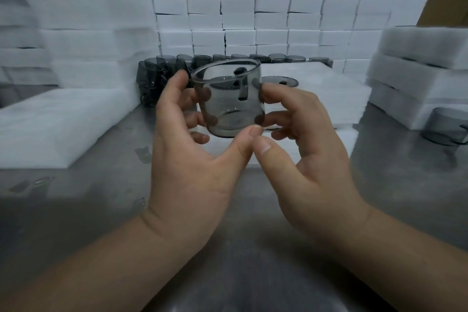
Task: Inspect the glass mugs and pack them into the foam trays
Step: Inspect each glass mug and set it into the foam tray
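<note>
Packing looks barely begun: left hand (192, 159) and right hand (311, 159) pinch one glass mug (228, 101) between curled fingertips for inspection, a single mug (279, 82) seemingly seated in the foam tray (329, 83) just beyond the right hand, a cluster of mugs (157, 78) waiting beyond the left.

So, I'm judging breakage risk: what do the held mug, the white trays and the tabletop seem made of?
Held mug: smoke-grey transparent glass, glossy; fingers show through it. Trays: white foam, matte and soft-edged, likely. Tabletop: brushed metal, probably stainless steel, with dull blurred reflections.
</note>
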Action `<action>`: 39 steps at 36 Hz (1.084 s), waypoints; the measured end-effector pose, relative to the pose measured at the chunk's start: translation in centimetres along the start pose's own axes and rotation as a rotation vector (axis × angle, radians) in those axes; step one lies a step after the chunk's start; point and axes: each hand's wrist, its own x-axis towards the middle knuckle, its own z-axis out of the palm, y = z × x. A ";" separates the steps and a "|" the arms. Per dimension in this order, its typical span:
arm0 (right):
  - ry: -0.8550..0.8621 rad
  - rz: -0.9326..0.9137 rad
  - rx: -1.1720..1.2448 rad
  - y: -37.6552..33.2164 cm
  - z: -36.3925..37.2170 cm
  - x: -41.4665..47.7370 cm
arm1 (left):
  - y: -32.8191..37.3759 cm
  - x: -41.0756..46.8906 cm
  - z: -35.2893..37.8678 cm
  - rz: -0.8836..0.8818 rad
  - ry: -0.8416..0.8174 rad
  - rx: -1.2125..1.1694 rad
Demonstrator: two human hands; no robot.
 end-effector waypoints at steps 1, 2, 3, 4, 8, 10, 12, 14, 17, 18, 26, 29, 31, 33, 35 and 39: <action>-0.012 0.000 0.002 0.0 0.0 0.0 | -0.1 0.0 0.0 0.009 -0.003 0.009; -0.023 0.002 0.005 0.0 0.0 0.0 | -0.2 0.1 -0.1 0.018 -0.013 0.021; -0.035 0.009 0.013 0.0 0.1 0.0 | -0.2 0.2 -0.1 0.021 -0.027 0.033; -0.044 0.022 0.031 -0.1 0.1 0.0 | -0.2 0.4 -0.2 0.020 -0.039 0.042; -0.056 0.110 0.151 -0.1 0.1 0.0 | -0.1 0.3 -0.1 0.058 -0.090 0.029; -0.055 0.138 0.202 0.1 0.1 0.1 | -0.1 0.1 -0.1 0.108 -0.110 0.023; -0.042 0.169 0.240 0.3 0.2 0.0 | -0.2 -0.1 -0.1 0.147 -0.125 0.024; -0.025 0.190 0.271 0.4 0.2 0.1 | -0.3 -0.2 -0.1 0.171 -0.138 0.014; 0.003 0.197 0.339 0.5 0.2 0.2 | -0.5 -0.3 0.1 0.189 -0.160 -0.047; 0.014 0.202 0.357 0.5 0.2 0.2 | -0.6 -0.3 0.1 0.187 -0.163 -0.069; 0.045 0.225 0.370 0.9 0.3 0.2 | -0.7 -0.4 0.4 0.088 -0.180 -0.181; 0.054 0.246 0.344 1.0 0.3 0.1 | -0.7 -0.3 0.4 0.063 -0.200 -0.212; 0.052 0.253 0.334 1.0 0.3 0.1 | -0.7 -0.3 0.4 0.051 -0.209 -0.224; 0.045 0.256 0.334 1.0 0.3 0.1 | -0.7 -0.4 0.4 0.044 -0.209 -0.241; 0.038 0.254 0.329 0.9 0.3 0.1 | -0.7 -0.5 0.4 0.040 -0.210 -0.257; 0.022 0.241 0.323 0.8 0.2 0.1 | -0.7 -0.6 0.5 0.038 -0.218 -0.279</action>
